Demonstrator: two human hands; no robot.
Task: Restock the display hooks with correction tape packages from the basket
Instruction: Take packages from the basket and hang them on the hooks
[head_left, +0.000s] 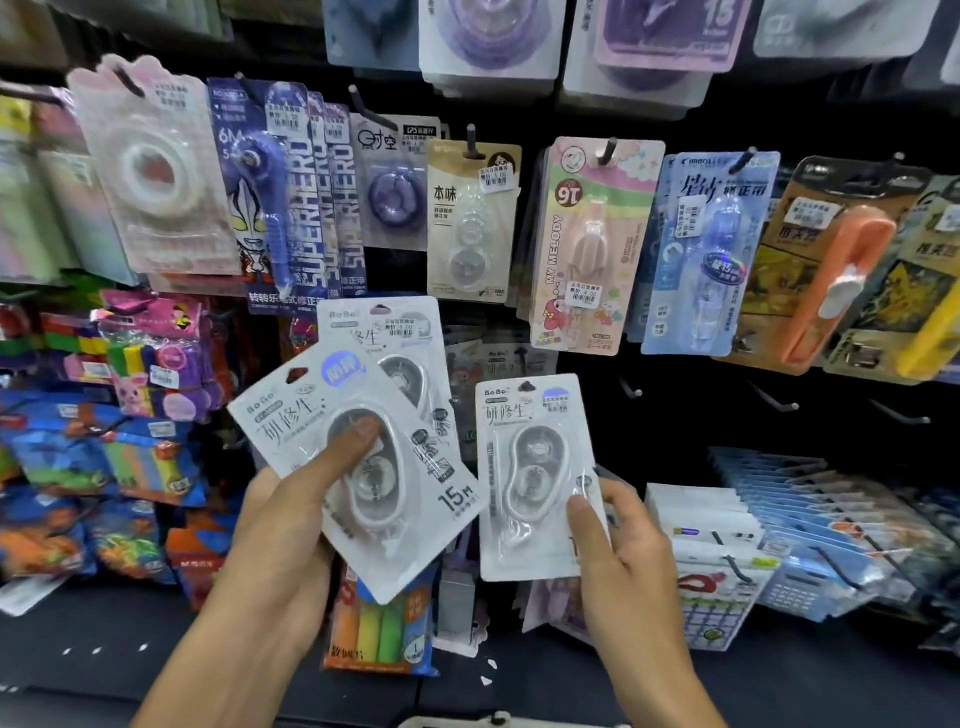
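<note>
Left grip pinching two fanned correction tape packages, right grip pinching one package.

A pink My Melody package hangs beside a blue Superhero card; highlighters lie below.

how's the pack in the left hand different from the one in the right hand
The front pack in the left hand is tilted, top leaning left, with a second pack fanned out behind it; the pack in the right hand stands nearly upright and alone. The left thumb presses on the front pack's blister; the right thumb pinches the other pack's lower right edge. Both are white BoBo correction tape cards with clear blisters.
</note>
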